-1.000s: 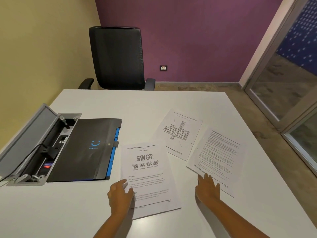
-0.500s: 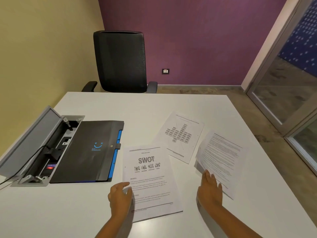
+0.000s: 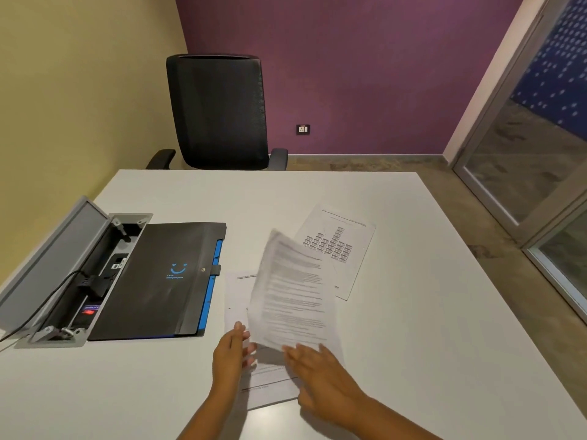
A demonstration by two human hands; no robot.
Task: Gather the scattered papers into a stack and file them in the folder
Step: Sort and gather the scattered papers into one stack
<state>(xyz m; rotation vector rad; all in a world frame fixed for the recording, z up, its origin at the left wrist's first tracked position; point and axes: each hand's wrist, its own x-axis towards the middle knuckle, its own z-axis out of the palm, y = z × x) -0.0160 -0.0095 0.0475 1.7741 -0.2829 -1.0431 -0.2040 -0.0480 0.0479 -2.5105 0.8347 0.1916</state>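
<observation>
- My right hand (image 3: 320,373) held the near edge of a blurred text sheet (image 3: 292,293), raised and tilted; its exact grip I cannot tell.
- My left hand (image 3: 230,352), fingers relaxed, touched the bottom sheet (image 3: 270,389) on the tabletop (image 3: 428,312).
- A chart sheet (image 3: 341,246) lay beyond my right hand.
- The closed black folder (image 3: 165,281) lay beyond and left of my left hand.

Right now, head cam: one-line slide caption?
Right hand carries text page over another sheet; folder shut.
</observation>
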